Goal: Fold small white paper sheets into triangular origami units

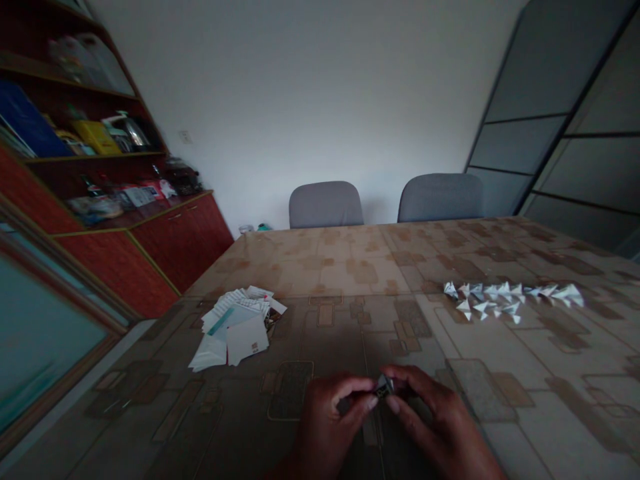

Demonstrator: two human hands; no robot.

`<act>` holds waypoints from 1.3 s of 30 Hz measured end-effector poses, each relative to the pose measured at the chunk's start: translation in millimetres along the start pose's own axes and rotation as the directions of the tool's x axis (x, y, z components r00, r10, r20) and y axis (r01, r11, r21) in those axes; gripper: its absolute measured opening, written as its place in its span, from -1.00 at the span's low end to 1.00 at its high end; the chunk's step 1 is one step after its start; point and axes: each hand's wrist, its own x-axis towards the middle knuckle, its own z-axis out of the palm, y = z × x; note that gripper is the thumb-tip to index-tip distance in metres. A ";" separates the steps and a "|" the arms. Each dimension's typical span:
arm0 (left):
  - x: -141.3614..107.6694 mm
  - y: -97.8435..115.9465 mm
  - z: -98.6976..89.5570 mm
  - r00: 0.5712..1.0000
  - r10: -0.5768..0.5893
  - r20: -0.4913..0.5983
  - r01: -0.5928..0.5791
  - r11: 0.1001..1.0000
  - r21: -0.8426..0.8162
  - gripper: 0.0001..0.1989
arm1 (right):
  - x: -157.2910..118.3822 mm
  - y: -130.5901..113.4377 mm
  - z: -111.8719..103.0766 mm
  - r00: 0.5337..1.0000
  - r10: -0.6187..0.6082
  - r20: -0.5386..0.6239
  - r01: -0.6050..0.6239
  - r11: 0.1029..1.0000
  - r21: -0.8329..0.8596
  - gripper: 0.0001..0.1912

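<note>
Between my two hands, over the near part of the table, is a small folded paper piece [383,387], grey and dark. My left hand [336,417] pinches its left side with thumb and index finger. On the right side, my right hand [434,417] grips it between thumb and fingers. A loose pile of white paper sheets [247,339] lies on the table to the left. Several small folded paper shapes [500,292] stand in two rows at the right, apart from my hands.
The table [320,260] has a patterned brown cover. Beyond its far edge stand two grey chairs [326,203]. A red wooden cabinet [185,240] with filled shelves is at the left, and grey sliding panels [525,100] are at the right.
</note>
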 end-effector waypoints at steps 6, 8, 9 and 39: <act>-0.4 1.5 0.8 0.996 -0.091 -0.007 0.091 0.995 -0.046 -0.89 | -0.1 1.7 2.0 1.000 0.014 -0.005 -0.013 1.000 0.013 -0.74; -0.1 1.9 1.1 0.995 -0.099 -0.011 0.098 0.993 -0.058 -0.89 | 0.0 0.8 1.6 1.000 0.026 0.011 -0.027 0.999 0.032 -0.76; 0.1 2.1 1.3 0.995 -0.103 -0.014 0.102 0.993 -0.064 -0.88 | 0.1 0.0 1.4 0.999 0.030 0.016 -0.031 0.999 0.036 -0.77; -1.9 1.1 5.6 0.954 -0.268 0.131 0.298 0.874 -0.384 -0.80 | 3.0 2.3 0.9 0.999 0.046 0.018 -0.048 0.995 0.086 -0.83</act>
